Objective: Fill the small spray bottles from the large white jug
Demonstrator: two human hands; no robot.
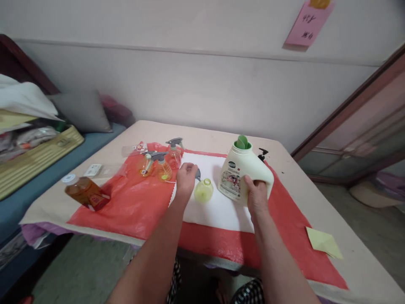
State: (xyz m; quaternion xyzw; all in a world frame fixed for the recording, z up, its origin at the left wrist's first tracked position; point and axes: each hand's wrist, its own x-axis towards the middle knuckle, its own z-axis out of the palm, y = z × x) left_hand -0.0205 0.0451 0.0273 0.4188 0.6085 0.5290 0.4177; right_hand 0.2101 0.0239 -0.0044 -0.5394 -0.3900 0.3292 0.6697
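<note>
My right hand is wrapped round the handle of a large cream detergent jug with a printed label. The jug's mouth is uncapped and shows a green pour spout. To its left, a small round yellowish bottle stands upright and open on the white cloth. Just left of that bottle, my left hand has its fingers curled together; what they hold, if anything, is hidden. A dark grey spray head shows beside its fingertips, and I cannot tell whether they touch.
Several spray bottles stand on the red sheet to the left. A bottle of amber liquid leans at the table's left. Behind the jug lies a black pump top. Yellow paper notes lie at front right.
</note>
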